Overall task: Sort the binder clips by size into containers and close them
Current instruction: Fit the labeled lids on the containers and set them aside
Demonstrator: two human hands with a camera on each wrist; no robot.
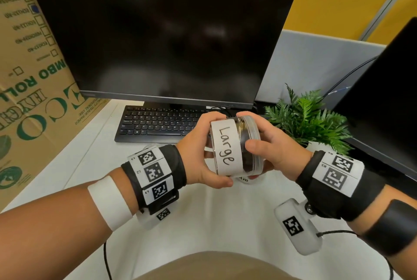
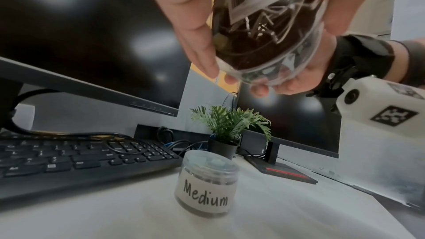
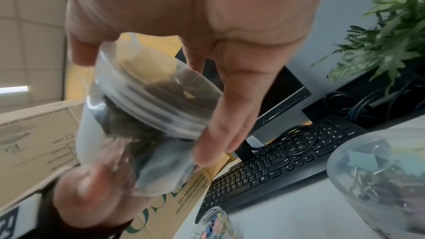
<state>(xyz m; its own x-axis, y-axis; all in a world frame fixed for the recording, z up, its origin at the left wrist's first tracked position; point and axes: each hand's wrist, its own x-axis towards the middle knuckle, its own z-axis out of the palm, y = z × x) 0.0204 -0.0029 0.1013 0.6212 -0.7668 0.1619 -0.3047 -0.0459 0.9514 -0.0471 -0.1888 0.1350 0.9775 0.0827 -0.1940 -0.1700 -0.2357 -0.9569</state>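
Note:
A clear jar labelled "Large" (image 1: 226, 147) is held on its side above the table, black binder clips inside it (image 2: 264, 35). My left hand (image 1: 214, 151) grips the jar's body, thumb underneath and fingers over the top. My right hand (image 1: 259, 146) curls round the clear lid (image 1: 253, 135) on the jar's right end (image 3: 158, 101). Below them a lidded "Medium" jar (image 2: 207, 186) with clips stands on the white table (image 1: 203, 223). Another small clear jar (image 3: 214, 224) holding coloured clips sits near the keyboard; its top is cut off.
A black keyboard (image 1: 158, 124) and a dark monitor (image 1: 158, 43) stand behind the hands. A potted fern (image 1: 309, 117) is at the right, with a second monitor (image 1: 383, 99) beyond it. A large cardboard box (image 1: 29, 76) lines the left side.

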